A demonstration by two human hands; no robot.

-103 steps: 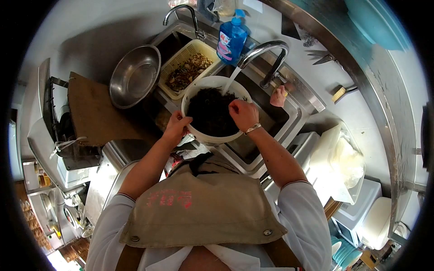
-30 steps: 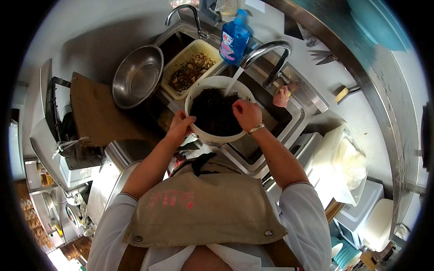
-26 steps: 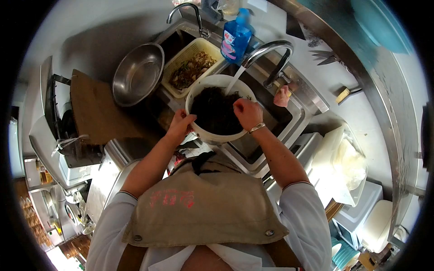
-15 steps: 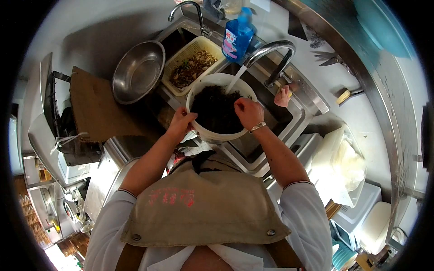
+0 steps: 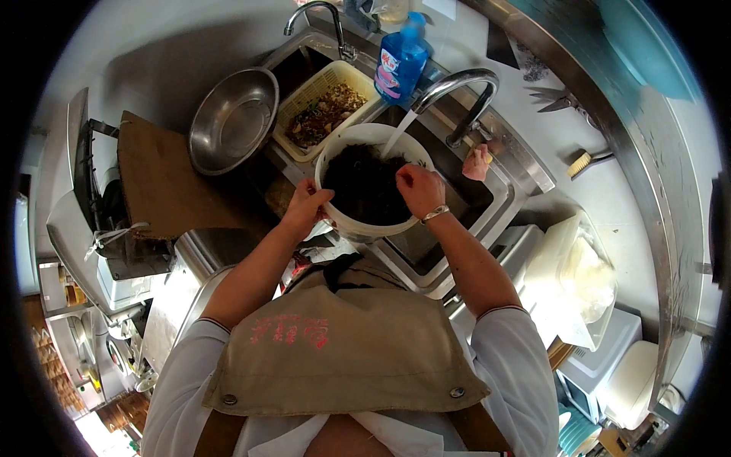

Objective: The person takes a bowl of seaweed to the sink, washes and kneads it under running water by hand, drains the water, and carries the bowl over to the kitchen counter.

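Little has moved: left fingers [image 5: 323,196] pinch the white bucket [image 5: 365,228] of dark strands [image 5: 362,183]; right fingers [image 5: 406,180] curl, hold unclear.

From afar, I am watching a blue pump bottle [image 5: 401,68] standing near a cream basket [image 5: 308,104], which is holding mixed food scraps [image 5: 329,114]; a metal basin [image 5: 232,126] is tilting just to the basket's left. Scissors [image 5: 556,100] and a pale-bristled brush [image 5: 581,163] are showing against the white surface [image 5: 525,152] at right, while a brown board [image 5: 164,183] is occupying the left.
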